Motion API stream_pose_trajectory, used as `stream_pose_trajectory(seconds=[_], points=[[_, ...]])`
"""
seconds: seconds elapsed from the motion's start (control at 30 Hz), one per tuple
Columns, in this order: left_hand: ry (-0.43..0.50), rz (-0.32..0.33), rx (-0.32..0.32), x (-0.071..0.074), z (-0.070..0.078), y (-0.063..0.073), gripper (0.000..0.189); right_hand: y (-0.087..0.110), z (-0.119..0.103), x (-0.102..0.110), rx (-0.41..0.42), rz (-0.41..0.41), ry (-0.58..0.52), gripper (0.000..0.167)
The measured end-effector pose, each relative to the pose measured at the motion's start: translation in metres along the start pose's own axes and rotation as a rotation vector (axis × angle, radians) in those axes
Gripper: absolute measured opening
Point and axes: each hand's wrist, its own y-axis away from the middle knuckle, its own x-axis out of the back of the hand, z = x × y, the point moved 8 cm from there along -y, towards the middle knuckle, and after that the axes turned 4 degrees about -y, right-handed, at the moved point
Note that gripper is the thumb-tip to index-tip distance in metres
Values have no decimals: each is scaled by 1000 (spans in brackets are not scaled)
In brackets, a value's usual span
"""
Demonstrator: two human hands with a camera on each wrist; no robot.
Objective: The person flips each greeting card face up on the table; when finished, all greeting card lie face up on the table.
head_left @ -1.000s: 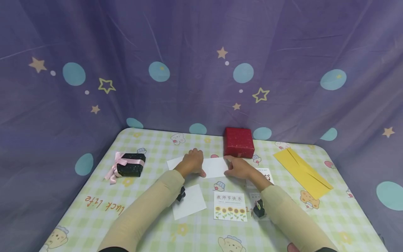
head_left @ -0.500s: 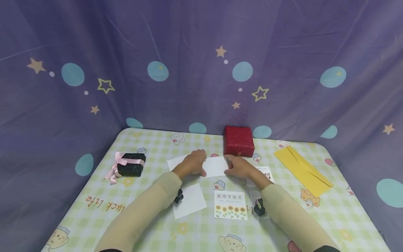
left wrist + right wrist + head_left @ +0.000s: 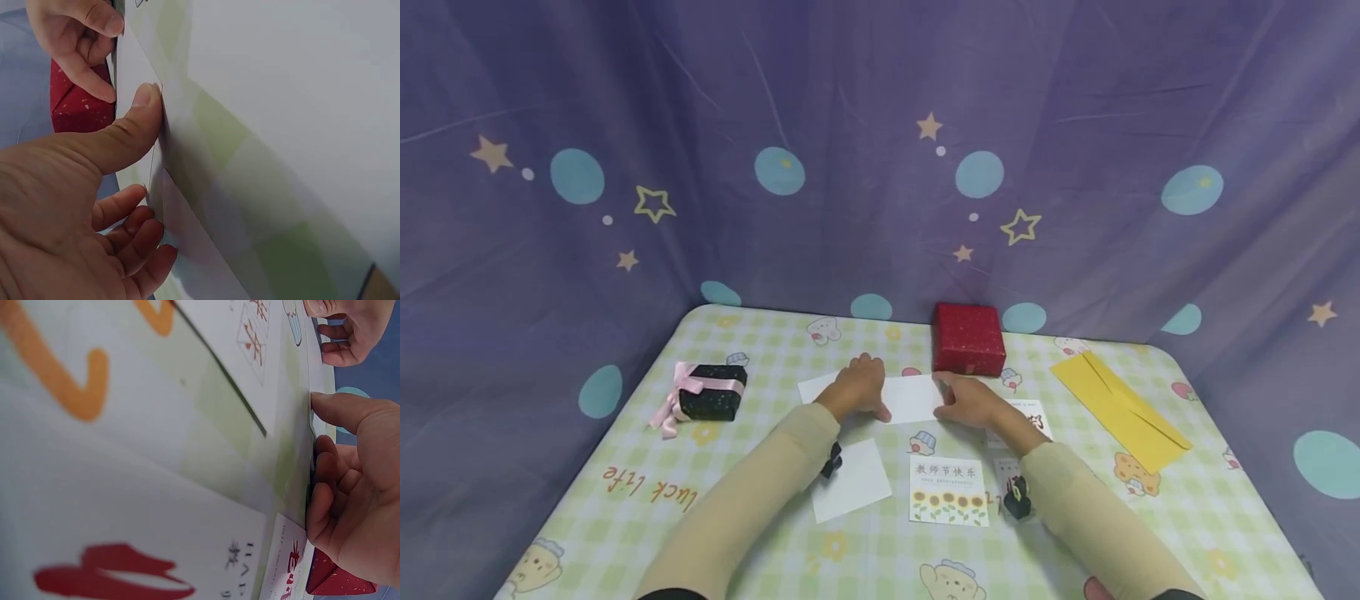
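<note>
A blank white card [image 3: 912, 398] lies near the middle of the table, between the two hands. My left hand [image 3: 859, 387] holds its left end, with the thumb [image 3: 147, 100] at the near edge and the other fingers bent. My right hand [image 3: 968, 400] holds the right end, thumb at the near edge and index finger towards the far edge. Another white card [image 3: 814, 388] shows partly behind the left hand. Closer in lie a tilted blank card [image 3: 852, 483] and a card with sunflowers and Chinese writing [image 3: 949, 492]. The palms hide part of the grip.
A red box [image 3: 969, 339] stands behind the right hand. On the left is a black gift box [image 3: 713, 392] with a pink ribbon. A yellow envelope [image 3: 1120, 412] lies at the right. Printed cards [image 3: 1030, 414] lie partly under the right forearm. A purple curtain [image 3: 865, 242] hangs behind.
The head view shifts slightly and returns. The hands and cards keep their places.
</note>
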Motion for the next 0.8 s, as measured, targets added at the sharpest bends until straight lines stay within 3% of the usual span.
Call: stream_pose_trajectory(seconds=[0.2,0.37,0.47,0.63,0.8], points=[[26,11,5,-1,-2,-5,87,1,-1,0,17,2,-7,75],[99,21,-96,-1,10,-5,74,2,-1,2,19,1,-2,75],[74,25,-132,0,18,-3,69,3,-1,3,19,6,-5,74],[-13,22,2,1,13,-1,76,2,-2,1,25,9,-2,73],[42,12,47,1,4,0,81,2,-1,0,8,8,13,73]])
